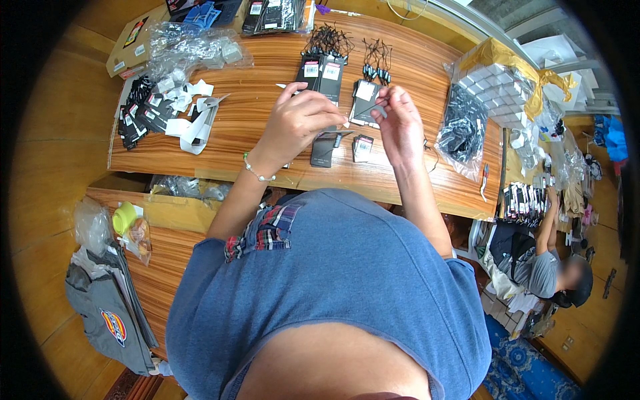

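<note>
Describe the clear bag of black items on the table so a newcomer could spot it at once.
Start at the long wooden table and go to its right end, past the person's right hand. There a clear plastic bag stuffed with glossy black pieces leans at the table's edge. Unlike the bag of white boxes tied with gold ribbon just behind it, its contents are all black.

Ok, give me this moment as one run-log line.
left hand: raised over wooden table, fingers curled | right hand: pinching thin dark cord | below: black tags | right: bag of white boxes
</note>
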A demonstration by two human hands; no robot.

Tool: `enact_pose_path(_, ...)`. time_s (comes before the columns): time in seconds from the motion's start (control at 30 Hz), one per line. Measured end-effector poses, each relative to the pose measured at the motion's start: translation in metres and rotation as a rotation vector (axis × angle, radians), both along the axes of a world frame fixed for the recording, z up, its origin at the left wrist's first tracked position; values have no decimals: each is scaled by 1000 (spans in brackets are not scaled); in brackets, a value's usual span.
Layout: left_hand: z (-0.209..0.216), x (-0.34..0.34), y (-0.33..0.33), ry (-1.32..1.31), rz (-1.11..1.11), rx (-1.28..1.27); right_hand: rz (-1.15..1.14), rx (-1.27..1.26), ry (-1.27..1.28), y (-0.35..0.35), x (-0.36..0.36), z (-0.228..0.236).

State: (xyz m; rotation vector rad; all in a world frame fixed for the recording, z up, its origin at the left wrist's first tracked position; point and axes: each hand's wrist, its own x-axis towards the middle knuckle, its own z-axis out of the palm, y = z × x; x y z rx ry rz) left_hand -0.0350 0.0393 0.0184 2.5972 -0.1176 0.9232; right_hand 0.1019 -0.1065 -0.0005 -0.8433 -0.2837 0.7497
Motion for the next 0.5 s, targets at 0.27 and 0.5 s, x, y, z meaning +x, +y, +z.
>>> enact_pose_path(0.27, -4, 1, -3, 52, -102, -776, 220, 513, 242, 4, 20, 7)
enact_pose_path(0.5, -18, 5, -7, 62, -290, -1153, 390, 719, 617, 10, 10, 23)
